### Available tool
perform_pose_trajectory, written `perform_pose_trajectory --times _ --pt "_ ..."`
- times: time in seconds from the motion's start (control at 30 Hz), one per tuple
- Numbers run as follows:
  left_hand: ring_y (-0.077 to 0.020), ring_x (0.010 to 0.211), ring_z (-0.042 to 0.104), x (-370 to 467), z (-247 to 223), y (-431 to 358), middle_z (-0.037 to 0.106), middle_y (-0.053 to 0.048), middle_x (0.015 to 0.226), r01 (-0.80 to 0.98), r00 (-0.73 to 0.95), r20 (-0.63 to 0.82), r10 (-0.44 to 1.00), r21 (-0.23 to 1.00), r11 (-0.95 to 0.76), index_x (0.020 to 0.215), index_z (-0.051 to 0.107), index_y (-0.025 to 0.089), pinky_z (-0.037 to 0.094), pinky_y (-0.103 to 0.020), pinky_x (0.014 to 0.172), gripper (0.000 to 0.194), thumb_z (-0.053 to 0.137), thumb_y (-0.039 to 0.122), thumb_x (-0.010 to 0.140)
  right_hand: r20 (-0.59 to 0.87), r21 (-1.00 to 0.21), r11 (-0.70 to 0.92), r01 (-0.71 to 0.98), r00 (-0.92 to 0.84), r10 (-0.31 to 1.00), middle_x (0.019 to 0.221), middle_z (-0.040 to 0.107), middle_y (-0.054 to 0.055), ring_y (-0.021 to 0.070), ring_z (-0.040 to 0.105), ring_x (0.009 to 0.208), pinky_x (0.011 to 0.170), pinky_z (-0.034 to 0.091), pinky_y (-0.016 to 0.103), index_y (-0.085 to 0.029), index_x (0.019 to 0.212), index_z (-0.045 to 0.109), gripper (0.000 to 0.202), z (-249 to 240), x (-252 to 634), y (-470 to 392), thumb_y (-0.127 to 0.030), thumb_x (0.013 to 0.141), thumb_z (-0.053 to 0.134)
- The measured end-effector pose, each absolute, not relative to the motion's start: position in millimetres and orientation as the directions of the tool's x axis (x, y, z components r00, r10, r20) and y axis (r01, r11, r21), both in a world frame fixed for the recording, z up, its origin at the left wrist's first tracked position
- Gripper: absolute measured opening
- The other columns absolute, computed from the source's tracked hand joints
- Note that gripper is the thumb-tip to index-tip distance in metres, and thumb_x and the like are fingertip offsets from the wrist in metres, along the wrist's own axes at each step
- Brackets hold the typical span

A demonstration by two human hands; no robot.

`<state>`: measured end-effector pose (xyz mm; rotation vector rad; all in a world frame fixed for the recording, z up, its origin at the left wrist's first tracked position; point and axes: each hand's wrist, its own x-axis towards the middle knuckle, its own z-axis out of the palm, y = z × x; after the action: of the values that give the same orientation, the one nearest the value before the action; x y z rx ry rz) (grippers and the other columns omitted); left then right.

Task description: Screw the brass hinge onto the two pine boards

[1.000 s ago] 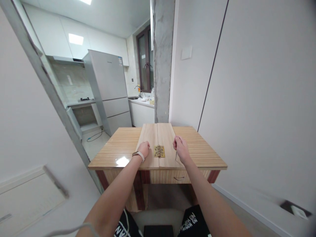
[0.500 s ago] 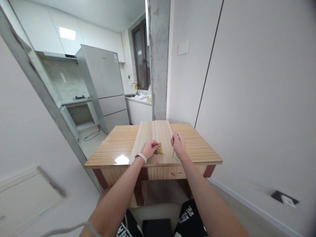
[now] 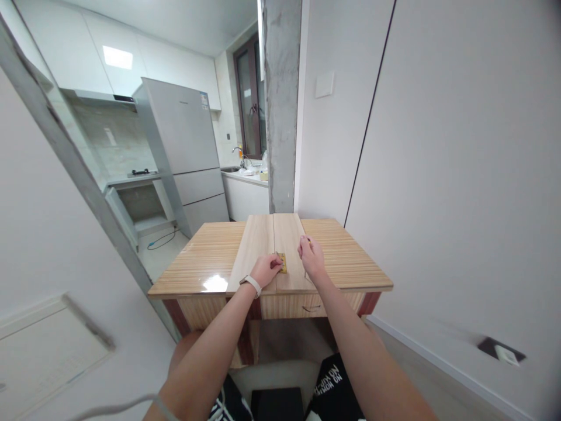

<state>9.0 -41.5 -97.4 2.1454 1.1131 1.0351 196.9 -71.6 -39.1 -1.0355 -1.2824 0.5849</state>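
Two pale wooden boards (image 3: pixel 258 240) lie side by side on the table, with a narrow seam between them. A brass-coloured hinge (image 3: pixel 283 268) rests across that seam near their front end. My left hand (image 3: pixel 268 269) is pinched over the hinge's left part, its fingertips covering it; anything between them is too small to make out. To the right, my right hand (image 3: pixel 312 255) is closed around a screwdriver (image 3: pixel 305 273), whose thin shaft points down by the right board's edge. Most of its handle is hidden in my fist.
The striped wooden table (image 3: pixel 350 257) has a front drawer with a handle (image 3: pixel 311 308). A white wall (image 3: pixel 438 175) stands to the right and a concrete pillar (image 3: pixel 283 117) behind. Farther back are a fridge (image 3: pixel 184 134) and a sink counter (image 3: pixel 245 190).
My left fingertips have shifted slightly right and down over the hinge. My right hand has moved a little left, still holding the screwdriver. The view has shifted slightly.
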Motion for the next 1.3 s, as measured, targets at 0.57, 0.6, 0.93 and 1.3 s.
perform_pose_trajectory --times 0.57,0.6,0.93,1.3 --pt "-0.0183 0.082 0.071 15 -105 -46 0.077 -0.004 0.087 0.455 0.323 0.418 0.849 0.718 -0.526 0.087 0.074 0.018 0.054 -0.03 0.076 0.008 0.07 0.01 0.087 0.495 -0.867 0.47 0.165 0.19 0.848 0.057 0.042 -0.006 0.0135 0.038 0.053 0.051 0.03 0.027 -0.026 0.072 0.044 0.047 -38 194 -73 -0.062 0.101 0.046" --pt "-0.0183 0.082 0.072 16 -106 -46 0.077 -0.004 0.087 0.455 0.319 0.418 0.851 0.72 -0.524 0.087 0.073 0.018 0.054 -0.03 0.076 0.009 0.07 0.01 0.087 0.497 -0.866 0.472 0.165 0.188 0.847 0.057 0.042 -0.006 0.0135 0.038 0.053 0.051 0.029 0.027 -0.026 0.072 0.044 0.047 -38 194 -74 -0.062 0.101 0.046" --pt "-0.0169 0.081 0.07 20 -108 -48 0.077 -0.004 0.088 0.491 0.301 0.436 0.848 0.692 -0.53 0.086 0.072 0.017 0.054 -0.029 0.078 0.013 0.069 0.005 0.084 0.526 -0.8 0.464 0.379 0.07 0.848 0.064 0.05 -0.003 0.0165 0.05 0.063 0.063 0.038 0.029 -0.025 0.075 0.047 0.045 -29 195 -82 -0.057 0.104 0.037" --pt "-0.0169 0.08 0.068 21 -111 -51 0.075 -0.003 0.087 0.481 0.266 0.448 0.853 0.705 -0.521 0.09 0.072 0.018 0.052 -0.03 0.076 0.015 0.068 0.005 0.085 0.589 -0.511 0.425 0.747 -0.056 0.806 0.067 0.055 0.002 0.0196 0.047 0.068 0.067 0.033 0.029 -0.026 0.065 0.045 0.052 -59 238 -72 -0.062 0.102 0.042"
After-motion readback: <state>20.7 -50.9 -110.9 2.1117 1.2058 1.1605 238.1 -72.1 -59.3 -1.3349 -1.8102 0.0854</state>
